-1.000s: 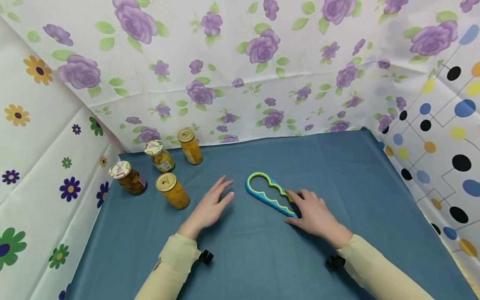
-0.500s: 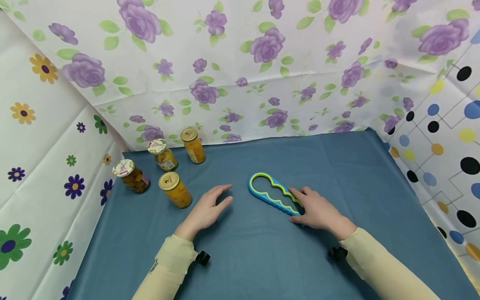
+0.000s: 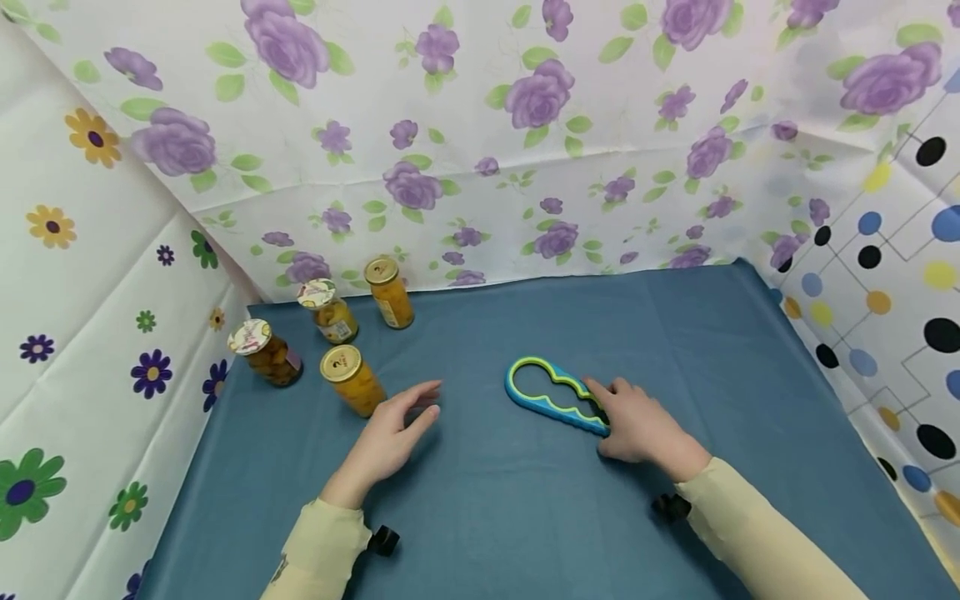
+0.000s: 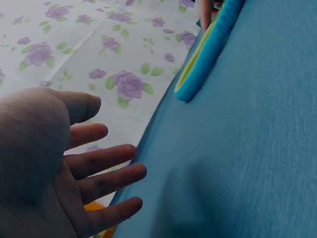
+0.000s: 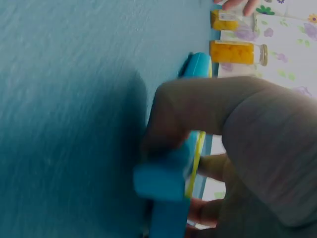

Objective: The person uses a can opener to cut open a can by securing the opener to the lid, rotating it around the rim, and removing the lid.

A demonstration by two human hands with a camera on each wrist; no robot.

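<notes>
Cloth (image 3: 97, 292) printed with daisies hangs at far left, beside a blue-covered worktop (image 3: 487, 517). Four lidded jars stand together there: a dark-filled jar (image 3: 273, 360) leftmost, a short yellow jar (image 3: 336, 322) with a patterned lid, a gold-lidded front jar (image 3: 354, 385) and a gold-lidded back jar (image 3: 392, 302). Near the front jar, the left hand (image 3: 386, 437) has its fingers loosely extended, thumb apart, holding nothing. Right of it, around mid-worktop, is a blue and lime jar opener (image 3: 555, 410), its round end pointing left. The right hand (image 3: 641, 423) pinches its other end between thumb and fingers. Dotted cloth (image 3: 911, 367) hangs at far right.
</notes>
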